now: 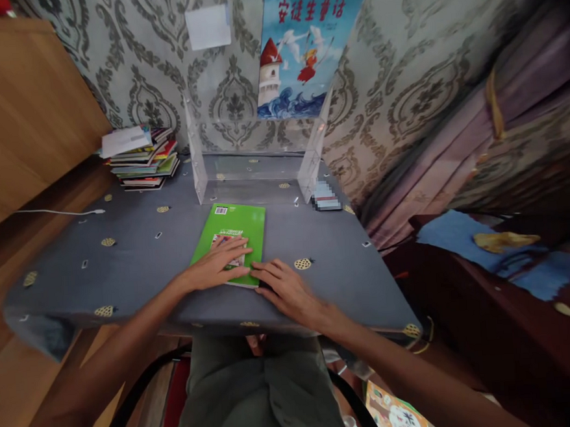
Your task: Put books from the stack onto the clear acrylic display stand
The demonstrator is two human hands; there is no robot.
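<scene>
A green book (239, 222) is laid flat on the table straight ahead of the body, its long axis pointed away, the far end leaned slightly right. Its near half is partly covered by the left hand (220, 263), the nearer of the two, palm down, fingers outstretched, nothing gripped. The near right corner is met by the right hand (290, 291); whether it is pinched there cannot be told. The table is covered by a grey fruit-print tablecloth (137, 269). Just beyond the book, a clear acrylic stand (198, 174) is placed; at far left, a book stack (145, 168) is piled. The wall is covered in damask-patterned wallpaper (145, 96).
</scene>
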